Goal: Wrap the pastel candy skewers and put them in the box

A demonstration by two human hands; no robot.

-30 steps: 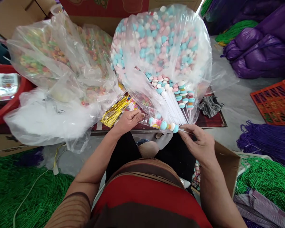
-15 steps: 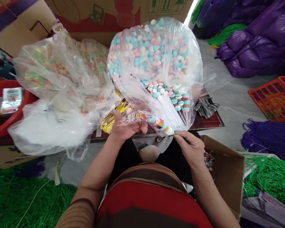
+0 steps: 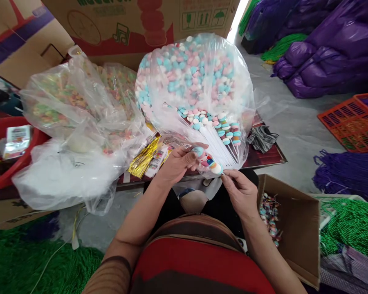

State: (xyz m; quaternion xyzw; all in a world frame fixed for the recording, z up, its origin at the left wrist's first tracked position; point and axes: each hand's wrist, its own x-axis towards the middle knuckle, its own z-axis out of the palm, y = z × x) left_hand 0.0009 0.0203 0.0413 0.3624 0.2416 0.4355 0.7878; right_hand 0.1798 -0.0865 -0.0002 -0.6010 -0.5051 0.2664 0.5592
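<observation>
My left hand (image 3: 178,164) is closed around the far end of a candy skewer (image 3: 207,161), whose pink, blue and white pieces sit in a clear printed wrapper. Between thumb and fingertips, my right hand (image 3: 241,188) pinches the skewer's near end. Just beyond lie white sticks (image 3: 216,143) and several loaded candy skewers (image 3: 230,130) at the mouth of a big clear bag of candy (image 3: 193,69). Gold twist ties (image 3: 144,158) and printed wrappers (image 3: 158,160) rest on the table to the left of my left hand.
An open cardboard box (image 3: 297,228) with wrapped candies stands by my right arm. White plastic bags (image 3: 64,171) and a red basin (image 3: 6,171) are at the left. An orange crate (image 3: 346,124) and purple bundles (image 3: 325,61) sit on the floor at right.
My left hand, open with spread fingers before, has moved right and closed on the far end of the wrapped skewer. My right hand keeps its pinch. The view has shifted slightly.
</observation>
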